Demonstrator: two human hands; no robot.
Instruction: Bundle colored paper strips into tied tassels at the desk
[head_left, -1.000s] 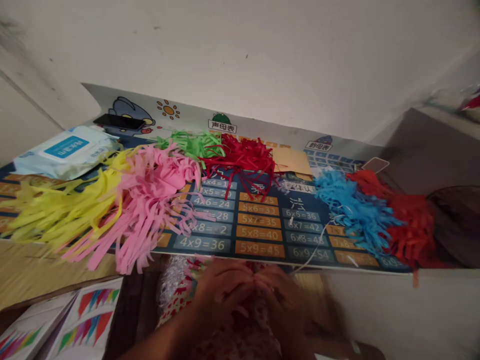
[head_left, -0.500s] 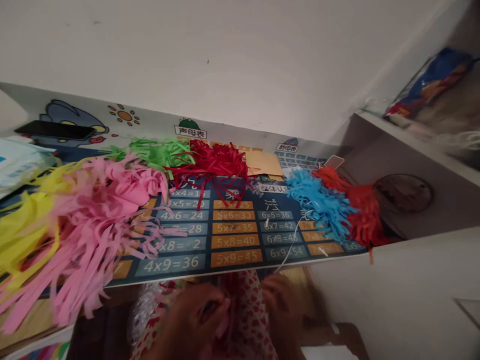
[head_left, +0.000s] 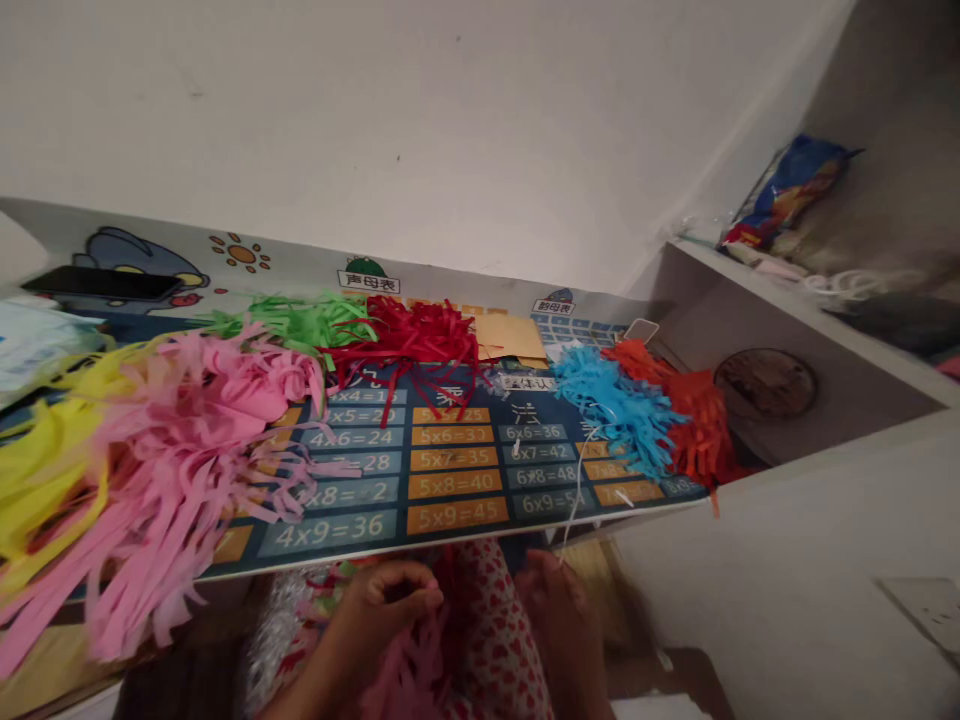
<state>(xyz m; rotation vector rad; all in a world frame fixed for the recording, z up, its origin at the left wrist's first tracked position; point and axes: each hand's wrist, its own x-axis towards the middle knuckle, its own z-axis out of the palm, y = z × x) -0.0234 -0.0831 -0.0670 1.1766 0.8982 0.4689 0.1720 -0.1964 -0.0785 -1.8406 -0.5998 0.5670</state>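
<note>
Below the table edge, over my lap, my left hand (head_left: 390, 598) is closed in a pinch. Pink fringed paper (head_left: 411, 665) hangs from its fingertips. My right hand (head_left: 561, 615), partly blurred, is closed at the lower right of the table edge. A thin white string (head_left: 577, 495) runs from the tabletop down into its fingers. On the table lie fringed paper bundles: yellow (head_left: 52, 450), pink (head_left: 202, 420), green (head_left: 300, 318), dark red (head_left: 416, 335), blue (head_left: 619, 405) and orange-red (head_left: 697, 425).
The table is covered by a mat (head_left: 457, 487) printed with multiplication sums. A folded tan paper (head_left: 510, 338) lies near the wall. A black phone (head_left: 112, 283) and a white packet (head_left: 41, 345) are at the left. A shelf box (head_left: 757, 310) bounds the right side.
The view has shifted slightly. My left hand has risen a little and shows its pinch more clearly. My right hand stays by the table edge with the string.
</note>
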